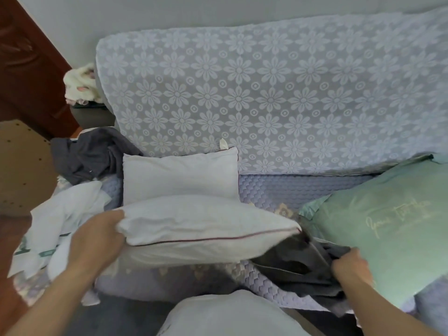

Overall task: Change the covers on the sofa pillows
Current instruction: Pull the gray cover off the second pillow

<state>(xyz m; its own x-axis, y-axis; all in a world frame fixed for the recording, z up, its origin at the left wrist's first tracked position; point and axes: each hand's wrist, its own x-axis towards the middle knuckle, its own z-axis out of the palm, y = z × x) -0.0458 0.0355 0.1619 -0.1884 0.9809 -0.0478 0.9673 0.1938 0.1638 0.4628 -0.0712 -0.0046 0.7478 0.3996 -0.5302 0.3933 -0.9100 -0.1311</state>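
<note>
My left hand (97, 235) grips the left end of a bare white pillow (201, 229) with dark red piping, held flat above the sofa seat. The pillow's right corner sits at the mouth of a dark grey cover (298, 263). My right hand (351, 265) pinches that cover's edge, right of the pillow. A second bare white pillow (179, 175) leans on the sofa back behind. To the right lies a green pillow (388, 234) with gold lettering. Another white pillow (230, 316) is close to me at the bottom.
The sofa back (266, 93) wears a pale blue flowered throw. A crumpled dark grey cloth (92, 154) and loose white covers (60, 226) lie at the sofa's left end. A fluffy white item (80, 86) sits on the armrest, and a brown door (24, 64) stands far left.
</note>
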